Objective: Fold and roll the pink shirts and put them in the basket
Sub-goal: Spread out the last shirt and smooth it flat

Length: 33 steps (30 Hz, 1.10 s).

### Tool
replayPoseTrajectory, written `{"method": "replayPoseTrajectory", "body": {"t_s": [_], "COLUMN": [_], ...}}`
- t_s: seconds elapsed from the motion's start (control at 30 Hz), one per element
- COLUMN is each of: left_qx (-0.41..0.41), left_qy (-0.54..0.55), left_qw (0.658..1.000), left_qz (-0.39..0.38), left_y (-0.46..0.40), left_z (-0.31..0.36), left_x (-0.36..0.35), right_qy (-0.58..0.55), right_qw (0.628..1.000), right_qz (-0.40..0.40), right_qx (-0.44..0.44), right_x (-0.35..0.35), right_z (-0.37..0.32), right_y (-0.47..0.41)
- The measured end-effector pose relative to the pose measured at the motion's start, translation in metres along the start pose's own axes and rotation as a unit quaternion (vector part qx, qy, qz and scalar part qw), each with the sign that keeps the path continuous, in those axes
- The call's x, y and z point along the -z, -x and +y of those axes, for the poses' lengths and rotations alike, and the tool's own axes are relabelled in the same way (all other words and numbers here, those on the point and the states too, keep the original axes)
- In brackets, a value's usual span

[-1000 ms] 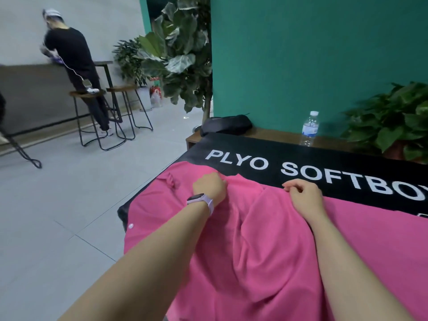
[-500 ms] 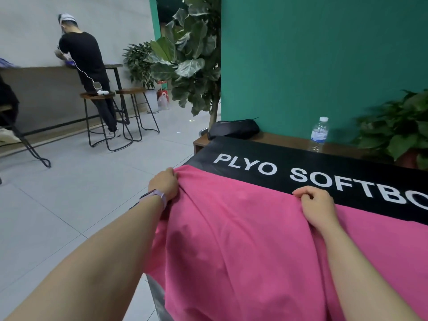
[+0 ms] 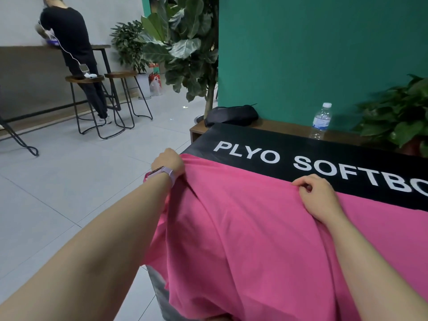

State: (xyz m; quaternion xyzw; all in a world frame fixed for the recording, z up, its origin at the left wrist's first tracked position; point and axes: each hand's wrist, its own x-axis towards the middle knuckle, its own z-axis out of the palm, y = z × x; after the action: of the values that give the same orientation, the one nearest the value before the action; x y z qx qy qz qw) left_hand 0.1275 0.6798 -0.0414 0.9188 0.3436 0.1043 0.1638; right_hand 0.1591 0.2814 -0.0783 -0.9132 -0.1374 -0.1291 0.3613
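the left hand (image 3: 168,161) and the right hand (image 3: 318,196) are both pinching the far edge of the pink shirt (image 3: 243,239), which is lying over the left end of the table (image 3: 266,137). the hanging part is possibly dragging it to the floor.

Head-worn view, forward and down, close over the table (image 3: 231,135).

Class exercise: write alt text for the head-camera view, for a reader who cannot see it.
Two bare hands, left hand and right hand, grip the far edge of a pink shirt spread over a table with a black banner. A water bottle stands behind.
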Motion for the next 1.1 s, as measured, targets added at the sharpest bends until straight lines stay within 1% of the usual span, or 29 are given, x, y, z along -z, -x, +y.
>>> {"method": "replayPoseTrajectory", "body": {"t_s": [0.07,0.13,0.3,0.43,0.5,0.57,0.6,0.67,0.7,0.77,0.83,0.93,1.0,1.03,1.1], "left_qx": [-0.007,-0.024,-0.037,-0.046,-0.041,-0.035,-0.034,-0.047,-0.063,-0.086,-0.085,-0.081,-0.125,-0.158,-0.234], "left_qy": [-0.027,-0.038,-0.002,0.007,0.042,0.122,0.167,0.219,0.218,0.177,0.117,0.042,-0.033,-0.067,-0.088], "left_qw": [0.999,0.998,0.999,0.998,0.995,0.987,0.981,0.972,0.972,0.980,0.989,0.994,0.987,0.977,0.952], "left_qz": [0.040,0.042,-0.017,-0.053,-0.077,-0.099,-0.098,-0.074,-0.059,-0.027,0.013,0.058,0.098,0.130,0.178], "left_y": [-0.002,-0.004,-0.015,-0.021,-0.028,-0.034,-0.035,-0.036,-0.036,-0.035,-0.034,-0.031,-0.026,-0.021,-0.006], "left_z": [-0.014,-0.019,-0.025,-0.030,-0.026,-0.021,-0.018,-0.015,-0.015,-0.022,-0.030,-0.030,-0.022,-0.017,-0.003], "left_x": [-0.004,-0.004,0.007,0.015,0.020,0.022,0.021,0.012,0.007,-0.003,-0.010,-0.013,-0.008,-0.003,0.006], "right_qy": [0.007,0.001,0.012,0.054,0.082,0.100,0.104,0.106,0.107,0.112,0.118,0.133,0.157,0.169,0.178], "right_qw": [1.000,1.000,1.000,0.998,0.996,0.994,0.994,0.993,0.993,0.992,0.992,0.989,0.985,0.983,0.982], "right_qz": [-0.003,0.003,0.016,0.010,0.015,0.016,0.013,0.002,-0.004,-0.016,-0.026,-0.036,-0.048,-0.054,-0.055], "right_qx": [-0.004,-0.011,-0.003,0.015,0.023,0.031,0.036,0.045,0.049,0.050,0.047,0.045,0.043,0.042,0.040], "right_x": [0.001,0.002,0.003,0.000,-0.002,-0.003,-0.003,-0.003,-0.002,-0.002,-0.002,-0.002,-0.001,-0.001,-0.003], "right_z": [-0.001,-0.001,-0.004,-0.007,-0.010,-0.011,-0.011,-0.011,-0.011,-0.009,-0.009,-0.011,-0.012,-0.013,-0.014], "right_y": [0.001,0.002,0.002,0.003,0.004,0.006,0.006,0.006,0.006,0.005,0.004,0.005,0.005,0.006,0.006]}}
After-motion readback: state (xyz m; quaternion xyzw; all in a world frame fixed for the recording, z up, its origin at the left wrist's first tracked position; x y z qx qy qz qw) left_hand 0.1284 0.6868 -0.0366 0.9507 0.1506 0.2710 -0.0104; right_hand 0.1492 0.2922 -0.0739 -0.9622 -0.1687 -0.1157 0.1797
